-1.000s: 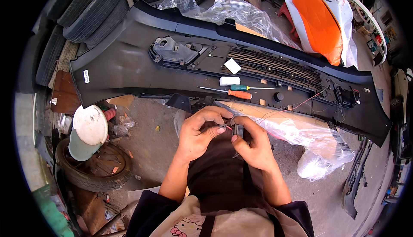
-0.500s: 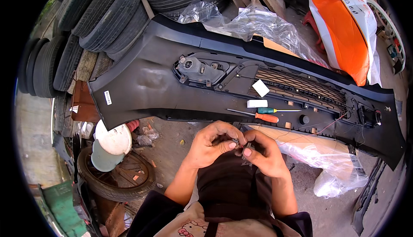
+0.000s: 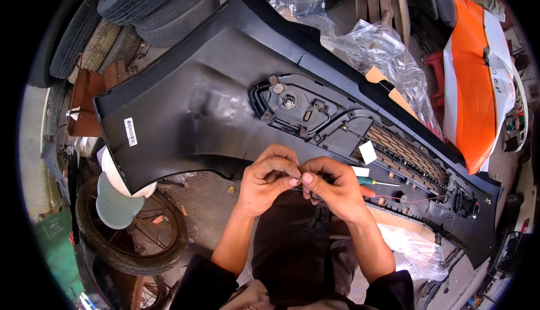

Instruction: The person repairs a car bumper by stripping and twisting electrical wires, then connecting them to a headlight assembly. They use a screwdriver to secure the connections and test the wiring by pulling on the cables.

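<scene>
Your left hand (image 3: 269,180) and right hand (image 3: 336,188) meet in front of you, just above your dark trousers (image 3: 289,248). The left thumb and forefinger come close together at their tips; whether something is pinched there, I cannot tell. The right hand is curled, its thumb laid near the forefinger, and it seems to have hold of a dark part (image 3: 321,215), which shows below its fingers; against the dark cloth the shape of this part is hard to read.

Beyond your hands lies the black bumper (image 3: 185,113), slanting from upper left to lower right. On it you have a lamp (image 3: 298,106) and a grille (image 3: 410,152). A white box (image 3: 368,152) rests at the grille, and near it, beside your right hand, are a green screwdriver (image 3: 365,180) and an orange screwdriver (image 3: 368,192), partly covered by this hand. A red wire (image 3: 419,201) runs near the bumper's right end.
</scene>
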Demonstrator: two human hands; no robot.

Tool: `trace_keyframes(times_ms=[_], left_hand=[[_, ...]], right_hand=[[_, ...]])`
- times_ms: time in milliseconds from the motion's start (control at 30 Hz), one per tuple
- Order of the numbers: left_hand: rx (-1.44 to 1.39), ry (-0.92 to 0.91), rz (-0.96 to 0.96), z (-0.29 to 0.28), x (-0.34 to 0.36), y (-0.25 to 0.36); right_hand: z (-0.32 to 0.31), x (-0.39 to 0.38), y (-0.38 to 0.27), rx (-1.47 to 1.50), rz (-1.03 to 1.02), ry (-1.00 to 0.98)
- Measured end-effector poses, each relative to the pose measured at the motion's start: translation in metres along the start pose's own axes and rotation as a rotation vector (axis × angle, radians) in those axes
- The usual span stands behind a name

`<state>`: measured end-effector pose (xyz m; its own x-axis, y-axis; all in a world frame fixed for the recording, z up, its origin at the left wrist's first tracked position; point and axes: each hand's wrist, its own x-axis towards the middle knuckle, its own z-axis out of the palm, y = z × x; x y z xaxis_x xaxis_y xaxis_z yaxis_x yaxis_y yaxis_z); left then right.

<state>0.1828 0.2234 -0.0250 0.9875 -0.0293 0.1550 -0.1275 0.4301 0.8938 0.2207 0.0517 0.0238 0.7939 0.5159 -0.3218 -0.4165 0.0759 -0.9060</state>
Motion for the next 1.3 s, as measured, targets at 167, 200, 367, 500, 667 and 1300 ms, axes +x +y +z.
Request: trace_keyframes(times_ms=[167, 200, 367, 500, 667, 1300], left_hand=[[-0.073, 0.115, -0.058, -0.018, 0.014, -0.015], [-0.093, 0.124, -0.066, -0.021, 0.017, -0.018], [0.020, 0.216, -0.098, -0.031, 0.028, -0.023], [-0.214, 0.300, -0.124, -0.038, 0.033, -0.024], [-0.235, 0.399, -0.121, -0.033, 0.033, -0.017], [0.108, 0.510, -0.159, -0.021, 0.044, -0.002]], right_hand=[[0.009, 0.033, 0.012, -0.074, -0.002, 0.153], [0.012, 0.037, 0.014, -0.084, -0.006, 0.191], [0.019, 0.055, 0.014, -0.309, -0.018, 0.248], [0.018, 0.060, 0.009, -0.159, 0.000, 0.195], [0.013, 0.060, 0.004, -0.209, 0.035, 0.147], [-0.009, 0.086, -0.001, 0.223, 0.237, -0.104]])
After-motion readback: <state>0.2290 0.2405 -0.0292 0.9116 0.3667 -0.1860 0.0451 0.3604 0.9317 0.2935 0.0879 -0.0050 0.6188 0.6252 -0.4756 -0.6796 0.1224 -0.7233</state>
